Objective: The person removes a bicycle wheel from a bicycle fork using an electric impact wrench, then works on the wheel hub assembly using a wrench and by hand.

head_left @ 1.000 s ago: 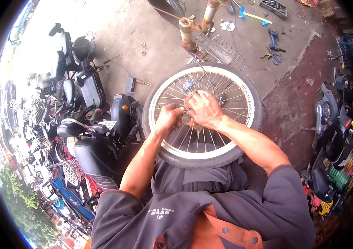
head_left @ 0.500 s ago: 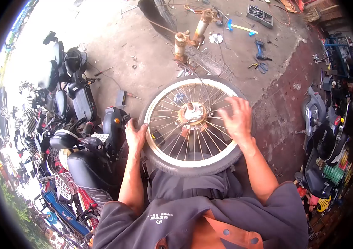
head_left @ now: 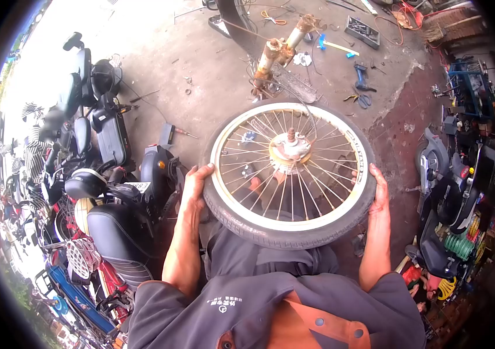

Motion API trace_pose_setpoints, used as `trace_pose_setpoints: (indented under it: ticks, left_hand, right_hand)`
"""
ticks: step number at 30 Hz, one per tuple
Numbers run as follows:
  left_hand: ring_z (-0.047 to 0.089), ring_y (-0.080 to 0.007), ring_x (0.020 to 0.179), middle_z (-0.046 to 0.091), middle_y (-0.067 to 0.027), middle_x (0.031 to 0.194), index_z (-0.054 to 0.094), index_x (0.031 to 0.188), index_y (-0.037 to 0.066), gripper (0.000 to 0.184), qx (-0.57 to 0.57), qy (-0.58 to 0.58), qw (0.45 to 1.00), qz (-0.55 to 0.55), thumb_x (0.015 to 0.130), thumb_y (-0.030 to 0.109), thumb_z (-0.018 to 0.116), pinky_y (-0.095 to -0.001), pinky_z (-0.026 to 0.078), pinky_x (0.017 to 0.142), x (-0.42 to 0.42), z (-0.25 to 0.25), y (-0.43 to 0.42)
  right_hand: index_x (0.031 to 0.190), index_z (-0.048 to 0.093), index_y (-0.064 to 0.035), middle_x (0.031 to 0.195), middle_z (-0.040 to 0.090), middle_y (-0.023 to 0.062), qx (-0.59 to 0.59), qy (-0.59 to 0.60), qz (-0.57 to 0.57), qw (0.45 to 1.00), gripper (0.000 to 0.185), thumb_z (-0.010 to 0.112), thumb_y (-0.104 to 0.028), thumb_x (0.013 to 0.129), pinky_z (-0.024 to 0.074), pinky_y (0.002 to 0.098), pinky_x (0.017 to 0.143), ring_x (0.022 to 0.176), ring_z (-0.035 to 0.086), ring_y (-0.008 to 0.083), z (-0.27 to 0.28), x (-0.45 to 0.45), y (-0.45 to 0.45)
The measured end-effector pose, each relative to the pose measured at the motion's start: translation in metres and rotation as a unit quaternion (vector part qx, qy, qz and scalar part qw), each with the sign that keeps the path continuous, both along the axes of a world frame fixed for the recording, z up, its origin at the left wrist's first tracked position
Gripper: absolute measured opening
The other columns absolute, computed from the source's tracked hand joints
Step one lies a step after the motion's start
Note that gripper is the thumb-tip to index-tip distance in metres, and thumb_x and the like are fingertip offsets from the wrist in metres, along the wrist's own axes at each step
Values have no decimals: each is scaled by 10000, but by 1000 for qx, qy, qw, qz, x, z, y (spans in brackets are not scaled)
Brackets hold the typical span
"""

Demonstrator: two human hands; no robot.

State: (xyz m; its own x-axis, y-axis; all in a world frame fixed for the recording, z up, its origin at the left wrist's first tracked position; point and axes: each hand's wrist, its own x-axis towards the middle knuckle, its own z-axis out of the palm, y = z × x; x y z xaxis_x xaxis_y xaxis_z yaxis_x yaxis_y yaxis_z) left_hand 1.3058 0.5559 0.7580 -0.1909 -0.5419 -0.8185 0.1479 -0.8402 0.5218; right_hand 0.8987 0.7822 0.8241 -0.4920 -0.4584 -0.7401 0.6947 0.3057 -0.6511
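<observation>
A spoked wheel (head_left: 230,216) with a black tyre and pale rim lies nearly flat above my lap. Its hub (head_left: 290,149) has a rusty axle pointing up, and a thin cable runs over the far spokes. My left hand (head_left: 196,186) grips the tyre's left edge, thumb on top. On the right edge my right hand (head_left: 379,189) holds the tyre, its fingers partly hidden beneath. Just beyond the wheel stands a rusty fork (head_left: 267,61).
Parked scooters (head_left: 116,235) crowd the left. On the ground at the upper right are a tool tray (head_left: 362,32), a blue-headed hammer (head_left: 338,47), a blue power tool (head_left: 362,78) and scissors (head_left: 364,101). More scooter parts (head_left: 433,227) lie at the right.
Both hands were at the hub, then moved apart. My left hand went to the left edge and my right hand to the right edge; both now grip the tyre. The wheel has shifted slightly right.
</observation>
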Motion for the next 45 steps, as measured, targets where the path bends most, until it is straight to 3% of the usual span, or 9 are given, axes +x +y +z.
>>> trace_pose_setpoints:
  ticks: [4,8,11,16,24,27,30,33,45]
  left_hand:
    - [657,-359,959,548,-317,1184,239,1361,-179,730,24,42,999,8,842,102,669,-434,584,798,-35,15,11]
    - [678,-399,680,598,-294,960,363,1190,-171,421,68,89,993,40,901,65,556,-567,605,581,-53,12,37]
    - [685,-350,671,604,-282,952,323,1262,-143,505,29,-7,995,94,908,100,588,-480,613,618,-68,3,61]
    - [541,-274,1176,548,-197,1289,305,1401,-80,724,-6,38,998,-44,872,218,700,-380,434,1007,-68,-59,69]
    - [543,-272,1159,555,-200,1279,346,1384,-59,713,-39,-1,996,-83,866,256,722,-380,410,1026,-111,-121,111]
    - [638,-293,947,574,-213,1231,373,1353,-42,628,-10,-93,991,-93,874,206,695,-393,571,649,-167,-108,123]
    - [656,-287,785,599,-217,1169,379,1341,-31,591,-3,-148,989,-22,870,161,680,-352,527,439,-199,-165,150]
    - [655,-265,735,633,-180,1086,387,1337,-33,571,-20,-203,977,69,861,114,664,-348,535,444,-221,-191,168]
    - [617,-207,689,641,-153,971,359,1400,-30,745,-47,-321,944,56,807,235,723,-323,455,461,-243,-181,171]
  right_hand:
    - [1163,613,-16,903,684,195,-2,26,7,1000,445,609,-382,909,572,348,658,706,673,243,18,-36,12]
    - [1145,604,-26,900,681,199,24,27,15,999,410,606,-363,912,578,350,636,711,672,247,18,-57,16]
    - [1146,596,-33,915,679,197,10,56,43,997,398,603,-357,915,588,361,629,720,672,245,-13,-78,21]
    - [1144,587,-32,956,683,173,4,42,86,995,420,622,-372,901,598,392,613,752,677,228,-48,-113,-13]
    - [1264,560,-3,1013,695,142,-18,-20,186,982,559,679,-365,855,582,343,624,786,685,207,-141,-209,-61]
    - [1426,410,25,1131,677,160,60,38,234,970,786,705,-380,820,570,363,739,912,682,241,-204,-265,-79]
    - [1535,246,-40,1495,397,228,122,123,281,944,970,751,-386,783,399,429,1066,1358,424,319,-213,-266,-103]
    - [1528,267,-37,1504,380,235,127,165,300,931,936,748,-386,804,368,423,1096,1368,415,324,-267,-283,-98]
    - [1469,341,11,1358,506,244,84,230,245,938,799,686,-400,877,394,379,1048,1248,509,313,-231,-270,-62]
